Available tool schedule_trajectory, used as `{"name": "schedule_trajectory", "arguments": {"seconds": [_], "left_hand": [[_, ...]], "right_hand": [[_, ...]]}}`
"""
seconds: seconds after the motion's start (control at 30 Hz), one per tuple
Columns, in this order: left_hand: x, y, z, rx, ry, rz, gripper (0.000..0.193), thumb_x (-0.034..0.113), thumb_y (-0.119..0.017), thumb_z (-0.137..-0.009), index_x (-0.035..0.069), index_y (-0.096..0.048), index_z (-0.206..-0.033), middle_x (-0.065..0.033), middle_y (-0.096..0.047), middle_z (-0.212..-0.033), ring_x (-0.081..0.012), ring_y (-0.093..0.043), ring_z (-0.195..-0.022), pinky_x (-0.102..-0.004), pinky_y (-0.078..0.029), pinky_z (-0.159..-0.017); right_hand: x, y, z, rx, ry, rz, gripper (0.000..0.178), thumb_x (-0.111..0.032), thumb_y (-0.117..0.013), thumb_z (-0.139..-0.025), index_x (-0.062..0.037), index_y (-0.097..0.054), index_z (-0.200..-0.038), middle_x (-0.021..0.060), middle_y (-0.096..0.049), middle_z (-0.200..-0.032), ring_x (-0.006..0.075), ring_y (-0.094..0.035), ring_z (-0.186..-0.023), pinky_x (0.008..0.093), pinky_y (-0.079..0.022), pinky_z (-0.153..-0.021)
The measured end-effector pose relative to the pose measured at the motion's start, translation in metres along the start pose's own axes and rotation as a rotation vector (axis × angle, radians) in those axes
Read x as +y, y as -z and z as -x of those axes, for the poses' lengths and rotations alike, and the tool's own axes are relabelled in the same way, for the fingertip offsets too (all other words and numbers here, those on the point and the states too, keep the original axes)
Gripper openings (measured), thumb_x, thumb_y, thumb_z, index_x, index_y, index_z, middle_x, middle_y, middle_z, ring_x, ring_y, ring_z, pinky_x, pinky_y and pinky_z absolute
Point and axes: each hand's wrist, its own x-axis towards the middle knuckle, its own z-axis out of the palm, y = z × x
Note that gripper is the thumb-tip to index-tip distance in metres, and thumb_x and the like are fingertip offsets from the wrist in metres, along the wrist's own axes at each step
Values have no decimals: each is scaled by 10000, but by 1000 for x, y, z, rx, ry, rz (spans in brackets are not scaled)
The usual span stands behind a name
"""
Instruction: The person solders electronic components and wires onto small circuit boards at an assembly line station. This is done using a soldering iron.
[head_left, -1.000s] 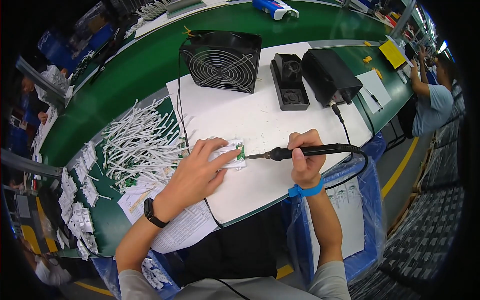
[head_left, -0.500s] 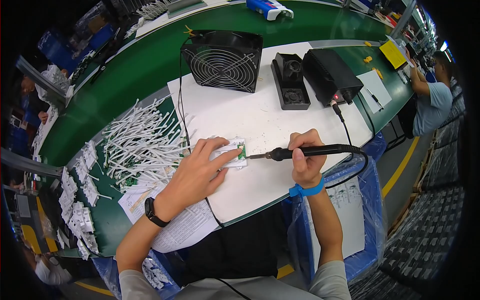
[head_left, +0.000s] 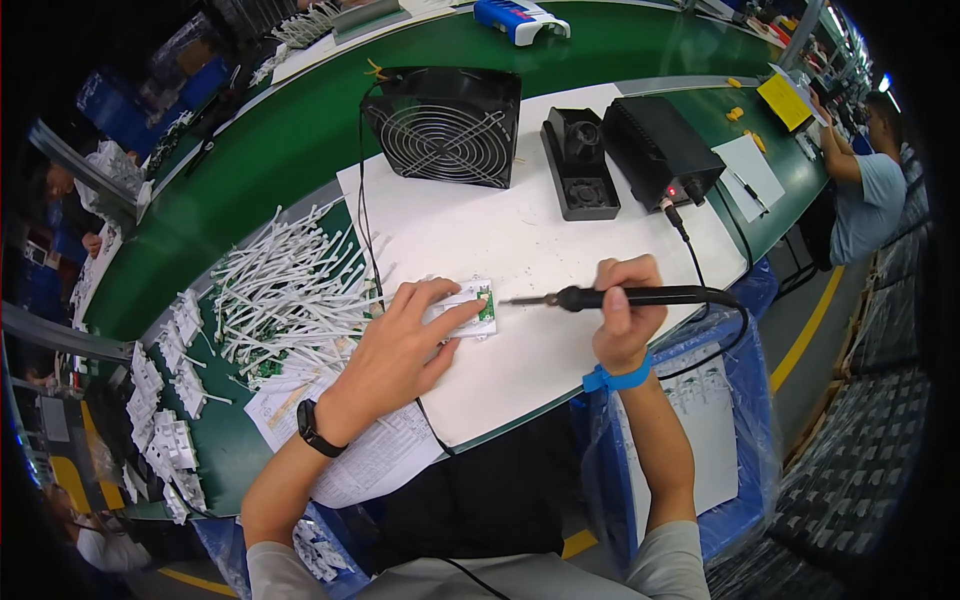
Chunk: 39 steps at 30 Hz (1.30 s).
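My left hand (head_left: pixel 408 335) holds a small white plastic housing (head_left: pixel 481 327) down on the white work sheet, its fingers over the top and the thumb along the near side. The index fingertip presses by a green circuit board (head_left: pixel 487 303) in the housing's right end. My right hand (head_left: pixel 628 310) is closed around the black handle of a soldering iron (head_left: pixel 578 299), held nearly level. Its metal tip points left, just to the right of the board and apart from it. What lies under my left fingers is hidden.
Behind stand a black fan (head_left: pixel 447 130), a black soldering iron holder (head_left: pixel 583 165) and a black soldering station (head_left: pixel 662 150) with the iron's cable. White wires (head_left: pixel 290 290) pile up at left, beside white housings (head_left: pixel 165 440) and printed paper (head_left: pixel 385 455). A blue bin (head_left: pixel 745 470) stands at lower right.
The soldering iron in my right hand has drawn back a little to the right, its tip leaving the board's edge. My left hand stays on the housing. The whole view has shifted slightly.
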Motion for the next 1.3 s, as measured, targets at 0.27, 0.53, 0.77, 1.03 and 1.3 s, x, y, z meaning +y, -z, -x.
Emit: {"name": "schedule_trajectory", "arguments": {"seconds": [0.27, 0.53, 0.77, 1.03, 1.3], "left_hand": [[1, -11, -4, 197, -32, -37, 374, 223, -790, -813, 117, -729, -1167, -100, -638, -1194, -290, -612, -1024, -374, -531, -845], [18, -35, -19, 323, 5, -150, 343, 277, -793, -811, 42, -748, -1057, -127, -638, -1137, -293, -607, -997, -382, -532, -805], [20, -37, 2, 237, 42, -50, 450, 197, -742, -864, 12, -643, -1262, -212, -527, -1343, -371, -525, -1187, -427, -519, -941], [24, -70, 0, 402, 90, -234, 456, 216, -701, -902, -19, -604, -1280, -309, -516, -1343, -439, -517, -1242, -426, -537, -942], [24, -70, 1, 377, 68, -263, 467, 224, -648, -944, -95, -590, -1281, -347, -526, -1314, -439, -527, -1245, -382, -530, -983]], "right_hand": [[-5, -8, -8, 255, -54, 54, 90, -103, -553, -985, -20, -527, -1004, 26, -528, -807, 60, -424, -657, 213, -338, -597], [1, -4, -9, 309, -198, 100, 73, -74, -611, -985, -26, -556, -990, 16, -553, -848, 62, -503, -747, 218, -414, -673], [8, -4, -5, 234, -121, 135, 79, -71, -611, -990, -33, -542, -981, 19, -546, -858, 88, -517, -784, 236, -435, -724], [-2, -35, -10, 263, -159, 135, 118, -70, -629, -981, -22, -535, -928, 13, -548, -757, 68, -514, -657, 231, -420, -593], [-1, -44, -5, 178, 29, 269, 112, -53, -632, -965, -22, -544, -902, 23, -563, -772, 75, -521, -679, 235, -427, -608]]}}
